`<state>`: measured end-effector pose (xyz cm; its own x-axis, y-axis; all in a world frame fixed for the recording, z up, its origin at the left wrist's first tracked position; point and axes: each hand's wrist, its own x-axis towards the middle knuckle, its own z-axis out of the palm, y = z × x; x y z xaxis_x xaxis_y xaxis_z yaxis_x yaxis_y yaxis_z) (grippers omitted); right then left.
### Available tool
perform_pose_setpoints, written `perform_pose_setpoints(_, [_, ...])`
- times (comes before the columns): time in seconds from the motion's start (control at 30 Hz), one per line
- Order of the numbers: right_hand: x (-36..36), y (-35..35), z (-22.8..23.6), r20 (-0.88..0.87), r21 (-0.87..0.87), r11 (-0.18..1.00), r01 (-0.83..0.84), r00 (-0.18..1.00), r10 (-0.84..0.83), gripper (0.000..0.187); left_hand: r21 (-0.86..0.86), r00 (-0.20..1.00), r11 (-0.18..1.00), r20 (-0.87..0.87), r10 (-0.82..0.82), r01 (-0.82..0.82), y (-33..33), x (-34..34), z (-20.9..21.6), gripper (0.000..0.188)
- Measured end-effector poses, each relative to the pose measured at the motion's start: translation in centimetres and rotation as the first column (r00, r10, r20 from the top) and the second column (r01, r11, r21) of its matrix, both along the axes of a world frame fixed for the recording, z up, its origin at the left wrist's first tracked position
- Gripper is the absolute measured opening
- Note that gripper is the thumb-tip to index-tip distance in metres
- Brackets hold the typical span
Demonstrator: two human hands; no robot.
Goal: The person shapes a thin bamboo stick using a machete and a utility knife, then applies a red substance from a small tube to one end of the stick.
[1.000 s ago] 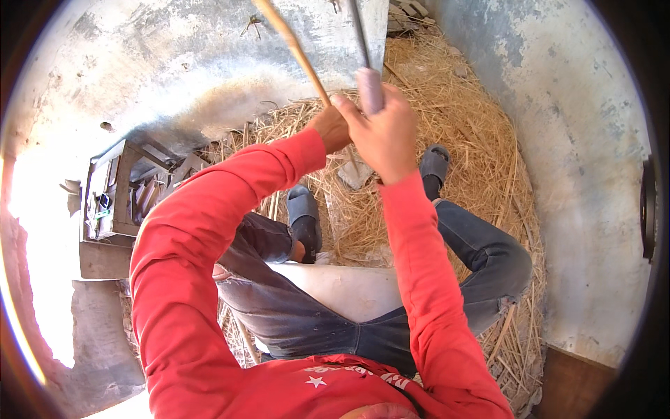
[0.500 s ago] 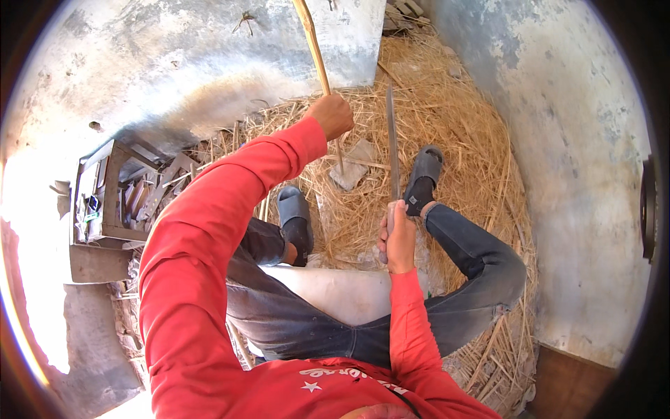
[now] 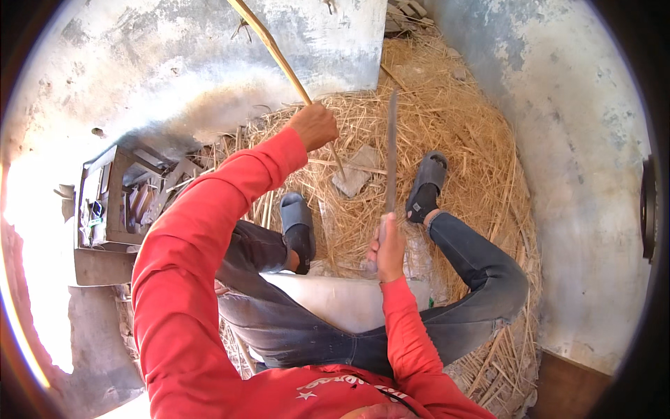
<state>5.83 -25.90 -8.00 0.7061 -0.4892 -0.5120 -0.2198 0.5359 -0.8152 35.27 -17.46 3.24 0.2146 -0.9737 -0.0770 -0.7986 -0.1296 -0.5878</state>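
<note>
My left hand [image 3: 314,126] is closed around a long, pale wooden stick [image 3: 273,50]. Its upper part leans away to the upper left, and its lower end comes down beside a flat stone [image 3: 356,171] lying in the straw. In my right hand [image 3: 388,250] is the handle of a long knife [image 3: 392,150], with the fingers wrapped round it. The narrow grey blade points away from me, over the straw and to the right of the stone. Stick and blade are apart.
Straw and wood shavings [image 3: 453,133] cover the floor. Between my legs lies a whitish block [image 3: 328,297]. My slippered feet [image 3: 426,185] flank the stone. A wooden box frame [image 3: 105,258] with scraps stands at the left; worn walls [image 3: 558,140] rise around.
My left hand has shifted left and slightly nearer, and the stick now tilts further to the upper left. My right hand and the knife have drawn slightly nearer to me.
</note>
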Motion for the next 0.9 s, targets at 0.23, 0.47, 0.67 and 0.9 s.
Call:
perform_pose_setpoints(0.23, [0.5,1.6,-1.5,-0.242,0.174,0.979,-0.104,0.959,0.145,0.059,0.005,0.999,0.999,-0.027,0.047,-0.046,0.1,0.1,-1.6,0.017])
perform_pose_setpoints(0.47, [0.4,1.2,3.3,0.258,-0.097,0.991,0.088,0.964,-0.06,0.056,0.062,0.998,0.996,0.012,0.059,-0.059,0.0,-1.0,-0.3,0.016])
perform_pose_setpoints(0.67, [-0.8,2.6,-3.5,-0.259,0.226,0.972,-0.065,0.958,0.124,0.052,0.088,0.998,0.996,0.053,0.027,-0.031,-1.0,-1.3,-0.6,0.015])
perform_pose_setpoints(0.9, [0.8,2.2,3.1,0.275,-0.086,0.988,0.125,0.957,-0.097,0.052,-0.041,0.997,0.997,0.02,0.069,-0.068,-1.0,-1.1,-0.5,0.019])
